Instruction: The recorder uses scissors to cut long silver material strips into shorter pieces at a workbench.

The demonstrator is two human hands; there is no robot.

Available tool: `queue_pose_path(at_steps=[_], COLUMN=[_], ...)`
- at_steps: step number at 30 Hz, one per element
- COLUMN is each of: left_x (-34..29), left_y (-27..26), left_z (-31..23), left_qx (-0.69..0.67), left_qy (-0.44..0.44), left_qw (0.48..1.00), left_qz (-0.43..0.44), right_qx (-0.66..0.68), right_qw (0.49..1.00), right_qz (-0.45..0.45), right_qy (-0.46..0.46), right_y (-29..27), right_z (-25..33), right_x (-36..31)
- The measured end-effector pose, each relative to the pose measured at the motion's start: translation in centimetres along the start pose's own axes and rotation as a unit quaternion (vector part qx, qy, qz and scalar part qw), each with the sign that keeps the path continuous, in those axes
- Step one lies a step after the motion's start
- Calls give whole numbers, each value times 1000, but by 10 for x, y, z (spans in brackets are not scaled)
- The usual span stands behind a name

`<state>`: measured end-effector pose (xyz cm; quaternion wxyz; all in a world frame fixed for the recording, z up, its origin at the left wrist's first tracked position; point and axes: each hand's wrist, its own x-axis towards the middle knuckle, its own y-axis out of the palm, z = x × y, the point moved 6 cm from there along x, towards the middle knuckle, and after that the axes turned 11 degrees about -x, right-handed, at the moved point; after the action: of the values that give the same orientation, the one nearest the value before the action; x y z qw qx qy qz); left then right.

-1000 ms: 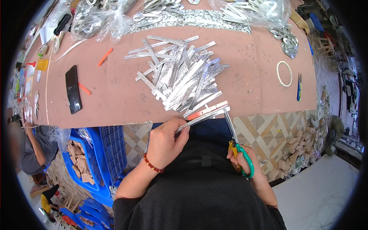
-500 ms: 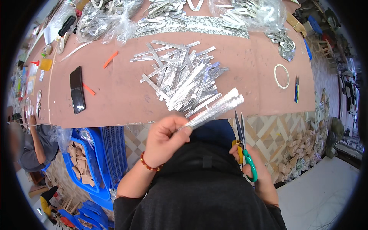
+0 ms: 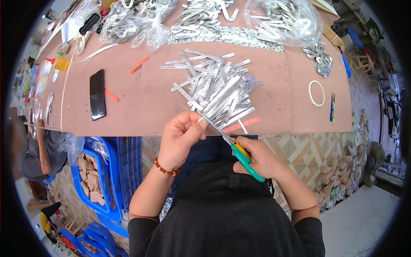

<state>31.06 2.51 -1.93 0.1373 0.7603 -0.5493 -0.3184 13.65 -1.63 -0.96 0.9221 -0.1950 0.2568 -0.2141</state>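
In my left hand (image 3: 182, 135), thumb and fingers are pinched on the pale end of silver strips; most of what they hold is hidden. My right hand (image 3: 262, 157) grips a pair of scissors (image 3: 246, 160) with green and yellow handles. Their blades look nearly closed and cross right at the left fingertips. Just beyond lies a loose heap of glittery silver strips (image 3: 220, 88). An orange-red strip (image 3: 252, 122) rests at the table's front edge, with a short silver strip (image 3: 242, 126) across it.
A black phone (image 3: 97, 94) lies on the brown table (image 3: 141, 98) to the left. On the right are a cream ring (image 3: 317, 93) and small blue snips (image 3: 332, 107). Plastic bags of silver loops (image 3: 284, 21) line the back. A blue crate (image 3: 96, 175) stands below, left; another person (image 3: 40, 150) sits beyond.
The scissors have swung up and left from beside my body to the left fingertips, their blades closing. The fanned bundle of silver strips no longer sticks out from my left hand.
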Motion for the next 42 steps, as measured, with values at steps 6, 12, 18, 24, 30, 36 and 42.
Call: queue_pose_path(at_steps=[6, 12, 18, 24, 30, 36, 42], left_x=[7, -7, -16, -16, -14, -12, -12], left_y=[-17, -8, 17, 38, 41, 23, 24], left_z=[4, 2, 20, 34, 37, 21, 22], left_qx=[-16, 15, -6, 56, 202, 402, 450], left_qy=[-44, -12, -44, -115, -142, -134, 1], left_qw=[999, 1000, 991, 976, 946, 886, 885], left_qz=[-14, 14, 129, 177, 212, 190, 121], right_qx=[-5, 31, 41, 38, 85, 271, 259], right_qw=[999, 999, 998, 997, 992, 935, 938], right_qz=[-9, 15, -11, -43, -62, -154, -150], right_qy=[44, 34, 37, 53, 73, 170, 177], right_y=[12, 6, 6, 10, 13, 13, 14], right_z=[-7, -16, -34, -40, -53, -81, -86], right_x=[11, -18, -65, -80, -98, -112, -105])
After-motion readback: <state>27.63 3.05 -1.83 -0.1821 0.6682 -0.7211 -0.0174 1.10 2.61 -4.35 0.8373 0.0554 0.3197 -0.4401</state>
